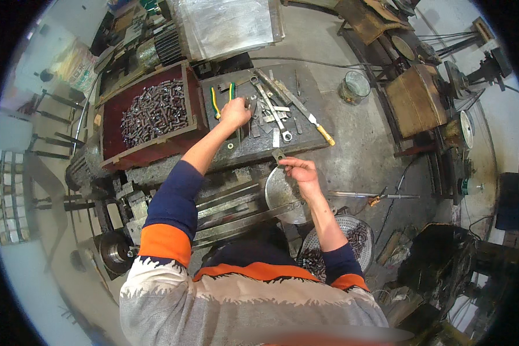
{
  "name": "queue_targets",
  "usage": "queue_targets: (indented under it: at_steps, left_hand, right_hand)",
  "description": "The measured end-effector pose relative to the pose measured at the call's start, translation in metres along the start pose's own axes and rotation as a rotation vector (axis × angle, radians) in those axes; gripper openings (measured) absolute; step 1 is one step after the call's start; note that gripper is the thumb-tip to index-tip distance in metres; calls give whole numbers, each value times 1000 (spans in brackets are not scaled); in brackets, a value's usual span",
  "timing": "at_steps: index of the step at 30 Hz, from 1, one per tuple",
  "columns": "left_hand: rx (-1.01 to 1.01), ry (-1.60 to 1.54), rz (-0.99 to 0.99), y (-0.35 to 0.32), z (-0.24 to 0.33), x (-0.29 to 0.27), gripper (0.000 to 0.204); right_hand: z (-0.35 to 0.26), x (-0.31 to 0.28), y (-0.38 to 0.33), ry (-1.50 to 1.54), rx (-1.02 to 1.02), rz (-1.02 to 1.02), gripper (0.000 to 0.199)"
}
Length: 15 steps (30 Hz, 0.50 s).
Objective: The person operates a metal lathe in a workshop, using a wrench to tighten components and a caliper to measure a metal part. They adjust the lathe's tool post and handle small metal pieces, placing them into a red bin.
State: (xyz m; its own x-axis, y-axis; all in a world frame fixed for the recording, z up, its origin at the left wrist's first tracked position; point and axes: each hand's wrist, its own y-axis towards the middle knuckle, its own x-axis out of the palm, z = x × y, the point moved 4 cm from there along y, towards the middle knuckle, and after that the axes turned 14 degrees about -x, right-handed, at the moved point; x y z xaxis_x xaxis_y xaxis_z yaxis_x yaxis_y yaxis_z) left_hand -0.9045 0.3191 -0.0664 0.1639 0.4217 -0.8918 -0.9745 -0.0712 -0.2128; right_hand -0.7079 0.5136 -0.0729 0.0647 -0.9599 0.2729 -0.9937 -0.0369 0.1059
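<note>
Plainly, the pinched metal piece looks dull grey.

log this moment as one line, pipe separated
left hand: near green-and-yellow-handled tool | right hand: holding small dark metal piece | nearby: red box of small dark metal parts

Pliers, wrench flank left hand; box wall farther left; bench front seems passable.

One wide head-worn fisheye looks down past the wearer's torso, close below, to the workbench beyond.
</note>
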Motion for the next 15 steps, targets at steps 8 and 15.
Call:
queue_targets:
  at_steps: [8, 15]
  left_hand:
    - [217, -56, -162, -87, -36, -40, 26]
    - [156, -358, -282, -197, -126, -140, 29]
  right_hand:
    - [-1, 29, 1, 109, 97, -52, 37]
    - [-14, 116, -6, -43, 314, -160, 37]
